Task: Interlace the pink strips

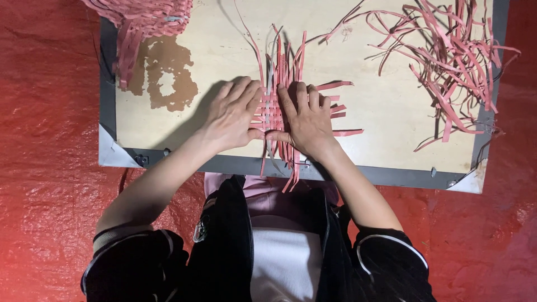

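A small woven mat of pink strips [274, 112] lies flat in the middle of a pale wooden board [386, 106]. My left hand [232, 114] presses on its left side, fingers spread, thumb touching the weave. On the right side rests my right hand [306, 120], palm down, with its thumb meeting the left thumb near the bottom of the weave. Loose strip ends stick out above, below and to the right of the hands. Neither hand grips anything that I can see; both lie flat on the strips.
A tangled heap of loose pink strips [447, 61] covers the board's right part. A finished woven pink piece [140, 22] hangs over the top left corner. The board has a dark frame [246, 165] and a brown stain [165, 72], and sits on a red sheet [45, 140].
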